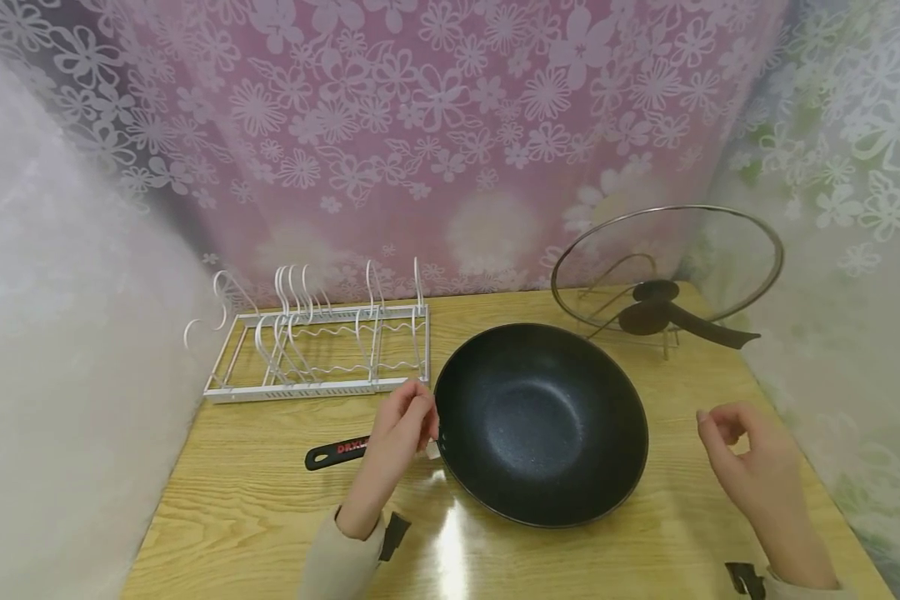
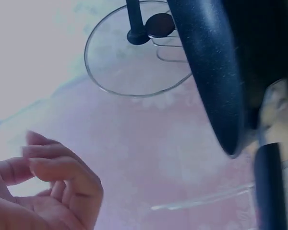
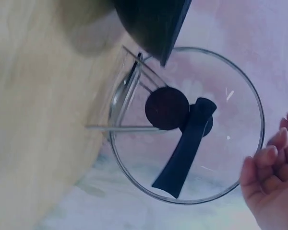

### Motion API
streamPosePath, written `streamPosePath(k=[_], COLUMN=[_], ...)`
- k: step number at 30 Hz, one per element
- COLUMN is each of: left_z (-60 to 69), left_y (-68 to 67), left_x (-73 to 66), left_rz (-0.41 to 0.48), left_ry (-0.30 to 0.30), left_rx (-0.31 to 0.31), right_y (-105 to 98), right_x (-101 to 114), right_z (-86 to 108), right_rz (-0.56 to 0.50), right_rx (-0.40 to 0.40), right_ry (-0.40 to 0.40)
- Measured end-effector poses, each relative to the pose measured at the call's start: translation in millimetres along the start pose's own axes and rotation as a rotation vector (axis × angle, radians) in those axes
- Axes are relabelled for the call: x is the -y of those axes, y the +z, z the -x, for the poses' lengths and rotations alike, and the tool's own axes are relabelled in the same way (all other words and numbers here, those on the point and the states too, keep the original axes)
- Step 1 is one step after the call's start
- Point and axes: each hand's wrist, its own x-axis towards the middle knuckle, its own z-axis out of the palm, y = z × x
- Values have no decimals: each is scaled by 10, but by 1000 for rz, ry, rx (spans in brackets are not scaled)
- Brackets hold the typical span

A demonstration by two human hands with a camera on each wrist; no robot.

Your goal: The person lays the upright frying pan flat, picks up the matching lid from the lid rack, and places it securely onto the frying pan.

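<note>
A black wok [image 1: 536, 425] sits on the wooden table, its black handle [image 1: 337, 452] with red lettering pointing left. My left hand [image 1: 399, 427] hovers over the handle beside the wok's left rim. Its fingers are loosely bent with nothing in them, and the left wrist view shows them apart from the wok. To the right of the wok, my right hand [image 1: 757, 467] hangs above the table, fingers loosely curled around nothing. A glass lid [image 3: 260, 103] with a metal rim and black handle [image 3: 187, 148] leans upright on a wire stand [image 1: 666, 343] behind the wok.
A white metal rack [image 1: 292, 388] with several upright loops stands at the back left of the wooden table [image 1: 270, 508]. Pink floral cloth [image 1: 450, 150] hangs behind it, and pale floral cloth [image 1: 870, 333] lines the right side.
</note>
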Motion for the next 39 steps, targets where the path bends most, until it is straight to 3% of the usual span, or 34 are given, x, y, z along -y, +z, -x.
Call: streamPosePath(k=[5,9,14,20,27,32,39], left_z=[-95,-181,-322,-546,-730,-886,-1179], left_y=[75,138,253,432,686,898,1258], left_x=[-159,-296,-422,-463,-577,-603,-564], left_rz=[-141,-198,-224,-190,-206,-291,-412], left_ry=[127,194,269,386,501,538,583], left_rx=[-35,-47,-75,-119,-100,-100,-155], right_y=[-5,-7,32,137,223,303,437], right_x=[-54,-47,-22,-84,-286,-480,-717], right_z=[-233,-415,-624,-849,-1033,-1074,-1075], right_rz=[19,44,73,79,90,126,217], right_rx=[-136,-199,-316,-443,-422,-380,-317], right_ry=[-121,-182,-257,-348,-392,-407,-392])
